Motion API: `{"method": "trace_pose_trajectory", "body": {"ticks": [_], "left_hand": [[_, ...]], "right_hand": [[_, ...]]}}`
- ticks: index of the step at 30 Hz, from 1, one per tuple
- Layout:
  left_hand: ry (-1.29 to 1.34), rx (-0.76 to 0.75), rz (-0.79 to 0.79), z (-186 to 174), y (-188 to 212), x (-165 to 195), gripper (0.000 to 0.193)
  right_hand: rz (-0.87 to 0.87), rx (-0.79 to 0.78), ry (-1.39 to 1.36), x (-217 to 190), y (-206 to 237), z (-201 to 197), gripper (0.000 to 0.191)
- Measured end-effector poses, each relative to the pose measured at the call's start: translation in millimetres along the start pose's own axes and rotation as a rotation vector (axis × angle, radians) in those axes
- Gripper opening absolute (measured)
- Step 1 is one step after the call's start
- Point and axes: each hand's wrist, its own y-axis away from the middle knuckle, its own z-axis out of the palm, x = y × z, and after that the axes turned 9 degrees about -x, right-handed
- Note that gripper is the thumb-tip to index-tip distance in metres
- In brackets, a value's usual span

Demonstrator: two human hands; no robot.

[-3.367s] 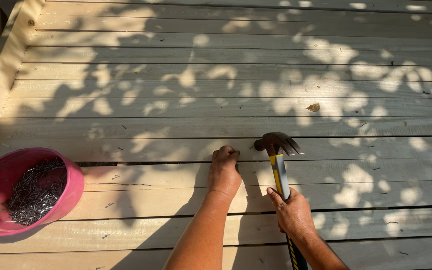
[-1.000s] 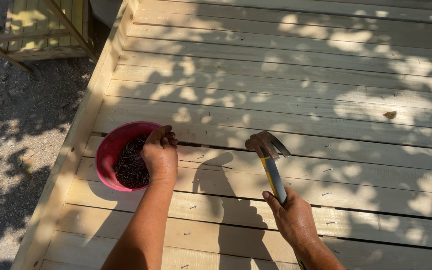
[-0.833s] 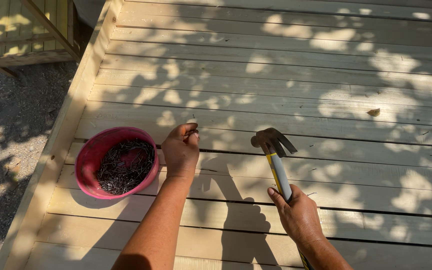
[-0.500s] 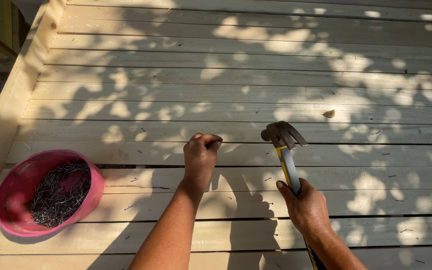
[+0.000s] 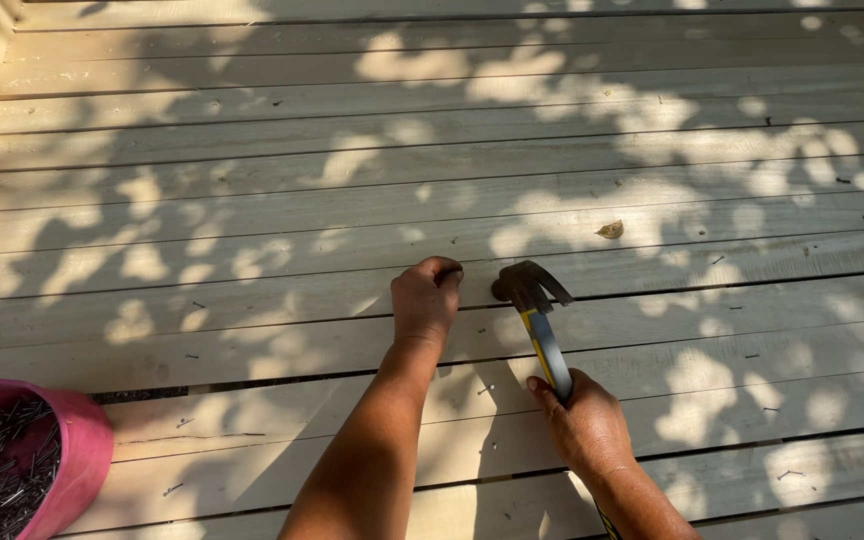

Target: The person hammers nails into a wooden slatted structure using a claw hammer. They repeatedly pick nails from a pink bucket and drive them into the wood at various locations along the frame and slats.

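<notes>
Since half a second ago, the left hand (image 5: pixel 426 300) has come down from the air onto the pale wooden deck (image 5: pixel 252 200), and the pink bowl of nails (image 5: pixel 14 468) has slid to the lower left corner of the frame; only part of it shows now. Fingers of the left hand are pinched tight at the tip, pressed on a board just left of the hammer head; whatever they pinch is too small to see. At the lower middle of the frame the right hand (image 5: pixel 582 425) is wrapped tight around the hammer (image 5: pixel 542 330) handle, which is yellow and grey; the dark claw head sits near the middle of the frame, just beside the left fingertips. A small dry leaf (image 5: pixel 610 230) lies on a board up and to the right of the hammer head; a few loose nails (image 5: pixel 762 352) lie on the boards at the right; leafy shade and sun spots cover the deck.
</notes>
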Motion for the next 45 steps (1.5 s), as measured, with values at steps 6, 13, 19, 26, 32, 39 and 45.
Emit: {"method": "trace_pose_trajectory", "body": {"ticks": [6, 13, 19, 26, 32, 39, 45], "left_hand": [[-0.255, 0.082, 0.204, 23, -10, -15, 0.006], [-0.325, 0.122, 0.285, 28, -11, -30, 0.005], [-0.433, 0.118, 0.338, 30, -7, -32, 0.003], [-0.496, 0.134, 0.406, 27, -4, -31, 0.007], [-0.438, 0.145, 0.365, 25, -4, -32, 0.001], [-0.435, 0.119, 0.332, 22, -1, -30, 0.006], [-0.482, 0.163, 0.32, -1, 39, -43, 0.007]], "right_hand": [[0.012, 0.011, 0.005, 2, -4, 1, 0.05], [0.021, -0.017, 0.029, 0, -6, 5, 0.049], [0.049, -0.025, 0.014, -1, -6, 5, 0.051], [0.014, -0.032, 0.015, -18, 6, -3, 0.05], [-0.131, 0.063, -0.07, -29, 9, -1, 0.043], [-0.102, 0.004, 0.007, -40, 6, 2, 0.048], [-0.172, 0.07, -0.074, -43, 26, -10, 0.045]]}}
